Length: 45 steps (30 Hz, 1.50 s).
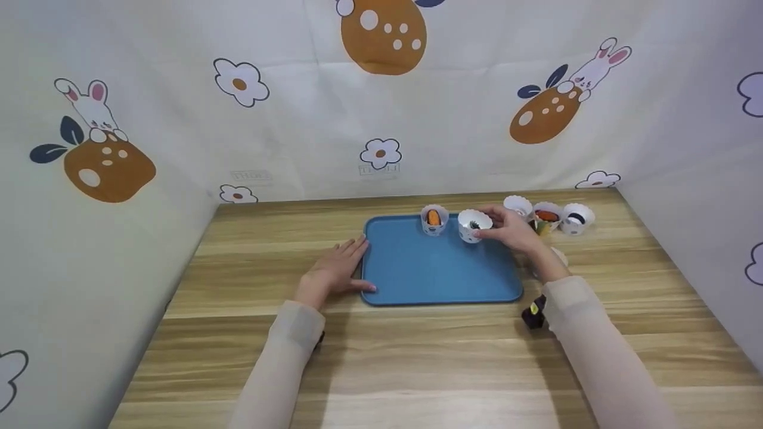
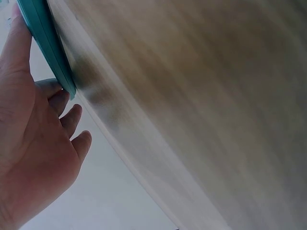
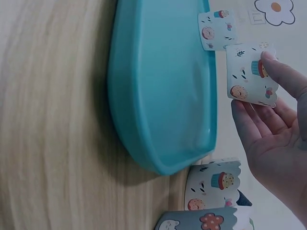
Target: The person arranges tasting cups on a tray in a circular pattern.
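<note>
In the head view, my right hand (image 1: 509,231) pinches a white scalloped paper cupcake cup (image 1: 471,233) between thumb and fingers at the back right of the blue tray (image 1: 435,262). A small dark green piece shows inside the cup. The right wrist view shows cupcake and donut prints on this held cup (image 3: 249,74). To its left, a second paper cup (image 1: 434,225) with an orange piece stands at the tray's back edge. My left hand (image 1: 334,271) rests against the tray's left edge, fingers extended and thumb at the rim.
Right of the tray stand several paper cups: one pale (image 1: 517,206), one with red-orange contents (image 1: 546,215), one with a black-and-white piece (image 1: 576,218). Another cup (image 1: 559,256) is partly hidden behind my right wrist. A patterned curtain (image 1: 298,119) bounds the wooden table.
</note>
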Each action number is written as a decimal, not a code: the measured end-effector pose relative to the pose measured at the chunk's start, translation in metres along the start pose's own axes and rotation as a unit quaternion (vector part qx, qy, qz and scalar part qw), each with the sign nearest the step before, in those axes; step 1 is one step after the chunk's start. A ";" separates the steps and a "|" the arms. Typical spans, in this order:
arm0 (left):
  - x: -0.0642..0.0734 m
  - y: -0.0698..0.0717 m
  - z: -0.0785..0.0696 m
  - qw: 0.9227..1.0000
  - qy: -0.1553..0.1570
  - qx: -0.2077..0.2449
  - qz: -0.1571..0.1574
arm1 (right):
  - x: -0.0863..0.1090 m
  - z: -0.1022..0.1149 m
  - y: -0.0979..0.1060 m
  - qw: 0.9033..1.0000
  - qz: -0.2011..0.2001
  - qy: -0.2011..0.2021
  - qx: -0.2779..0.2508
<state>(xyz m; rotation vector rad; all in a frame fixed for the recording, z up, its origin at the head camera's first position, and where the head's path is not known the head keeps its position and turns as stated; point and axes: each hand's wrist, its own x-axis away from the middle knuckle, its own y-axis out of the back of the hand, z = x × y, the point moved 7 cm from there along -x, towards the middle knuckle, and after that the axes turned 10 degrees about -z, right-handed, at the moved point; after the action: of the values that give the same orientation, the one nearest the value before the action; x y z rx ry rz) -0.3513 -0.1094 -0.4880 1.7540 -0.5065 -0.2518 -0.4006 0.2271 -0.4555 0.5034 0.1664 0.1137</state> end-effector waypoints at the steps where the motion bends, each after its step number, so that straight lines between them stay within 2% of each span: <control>1: 0.000 0.000 0.000 1.000 0.000 -0.001 0.001 | 0.000 0.000 -0.002 1.000 0.001 -0.007 -0.002; 5: 0.000 0.000 0.001 1.000 0.001 0.002 -0.001 | -0.004 -0.001 -0.007 1.000 0.004 -0.017 -0.004; 17: -0.001 -0.002 0.001 1.000 0.003 0.009 -0.004 | -0.014 -0.007 -0.020 1.000 0.003 -0.006 0.013; 23: -0.001 -0.002 0.001 1.000 0.004 0.013 -0.004 | -0.015 -0.010 -0.023 0.999 0.005 -0.019 0.029; 38: -0.002 -0.002 0.001 1.000 0.002 -0.001 0.000 | -0.011 -0.005 -0.027 0.999 0.009 -0.021 0.025; 40: -0.002 -0.002 0.001 1.000 0.001 -0.008 0.002 | -0.014 -0.011 -0.028 0.999 0.009 -0.020 0.026; 45: -0.002 -0.002 0.001 1.000 -0.002 -0.016 -0.002 | -0.016 -0.011 -0.031 0.999 0.015 -0.021 0.019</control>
<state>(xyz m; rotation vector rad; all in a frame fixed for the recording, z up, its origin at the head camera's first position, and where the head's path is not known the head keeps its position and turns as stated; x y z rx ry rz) -0.3533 -0.1087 -0.4900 1.7244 -0.5000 -0.2638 -0.4161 0.2029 -0.4786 0.5461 0.1199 0.1288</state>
